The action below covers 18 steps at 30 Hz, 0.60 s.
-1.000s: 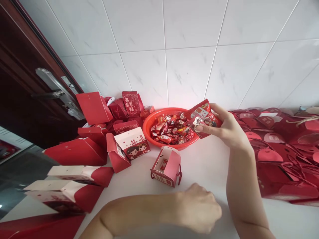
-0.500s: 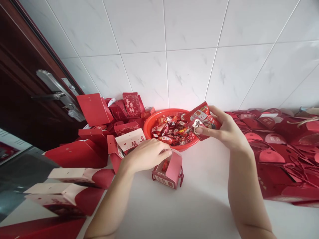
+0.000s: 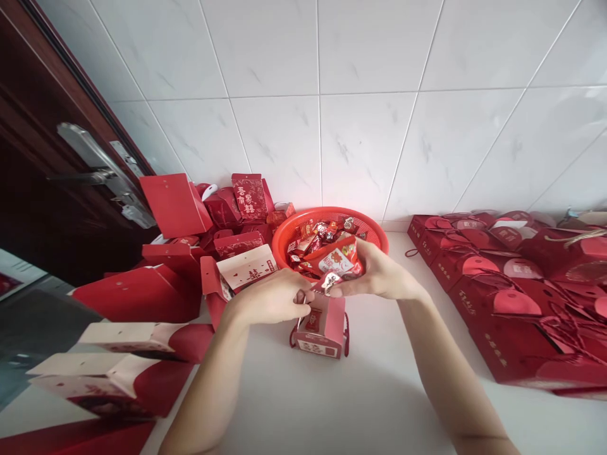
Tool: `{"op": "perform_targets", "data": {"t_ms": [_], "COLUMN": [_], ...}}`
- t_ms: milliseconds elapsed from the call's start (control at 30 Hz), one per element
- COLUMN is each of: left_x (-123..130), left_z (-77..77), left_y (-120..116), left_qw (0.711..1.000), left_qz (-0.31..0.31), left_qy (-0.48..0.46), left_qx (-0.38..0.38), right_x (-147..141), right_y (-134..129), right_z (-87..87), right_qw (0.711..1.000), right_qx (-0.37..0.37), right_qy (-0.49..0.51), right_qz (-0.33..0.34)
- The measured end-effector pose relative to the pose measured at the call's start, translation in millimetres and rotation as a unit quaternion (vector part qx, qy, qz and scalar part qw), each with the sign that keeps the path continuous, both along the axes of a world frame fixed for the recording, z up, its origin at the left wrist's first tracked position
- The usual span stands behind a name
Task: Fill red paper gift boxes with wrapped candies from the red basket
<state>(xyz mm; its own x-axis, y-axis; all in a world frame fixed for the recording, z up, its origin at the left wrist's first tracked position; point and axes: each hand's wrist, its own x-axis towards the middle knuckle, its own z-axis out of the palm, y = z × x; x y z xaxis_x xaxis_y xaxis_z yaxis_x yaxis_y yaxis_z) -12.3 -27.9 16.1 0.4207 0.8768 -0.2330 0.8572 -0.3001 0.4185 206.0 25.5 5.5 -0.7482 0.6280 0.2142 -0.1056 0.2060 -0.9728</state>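
A small red gift box (image 3: 334, 322) with cord handles stands on the white table, its top open. A red-wrapped piece (image 3: 313, 319) lies inside it. My left hand (image 3: 270, 296) is closed at the box's back left edge, thumb and fingers pinching the cardboard there. My right hand (image 3: 382, 272) is closed on a red snack packet (image 3: 334, 260), held just above the back of the box. The packet partly hides a red plastic basket (image 3: 380, 230) behind it, which holds many wrapped candies (image 3: 327, 229).
Open red and cream boxes (image 3: 137, 297) crowd the left side, some stacked towards the wall. Rows of closed red boxes (image 3: 478, 316) with cords fill the right. A tiled wall (image 3: 360, 126) stands behind, and a dark door (image 3: 42, 158) at the left.
My right hand has brought the snack packet left and down, from beside the basket to over the box. My left hand has stayed at the box's edge, its fingers shifting slightly.
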Motion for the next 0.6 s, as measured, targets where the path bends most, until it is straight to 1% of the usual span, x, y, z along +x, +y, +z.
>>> {"op": "perform_targets", "data": {"t_ms": [100, 167, 267, 400, 500, 600], "left_x": [-5.4, -8.1, -9.6, -10.6, -11.5, -10.9], "left_z": [1.9, 2.9, 3.7, 2.1, -0.5, -1.5], "left_y": [3.2, 4.7, 4.9, 3.1, 2.1, 2.2], "left_qw": [0.999, 0.998, 0.997, 0.997, 0.998, 0.999], "left_qz": [0.008, 0.017, 0.033, 0.041, 0.046, 0.039], "left_qy": [-0.037, -0.056, -0.063, -0.038, -0.031, -0.033], "left_qx": [-0.015, -0.022, -0.033, -0.044, -0.029, -0.016], "right_x": [-13.0, -16.4, -13.0, 2.9, 15.0, 17.6], "right_y": [4.4, 5.3, 4.5, 3.7, 2.4, -1.0], "right_z": [-10.8, -13.0, -9.8, -0.7, 5.0, 7.6], "right_qw": [0.998, 0.995, 0.992, 0.982, 0.957, 0.926], "right_qx": [-0.011, -0.004, 0.033, 0.062, 0.091, 0.125], "right_qy": [-0.019, -0.049, -0.097, -0.170, -0.272, -0.354], "right_qz": [0.062, 0.081, 0.071, 0.053, 0.047, 0.042]}}
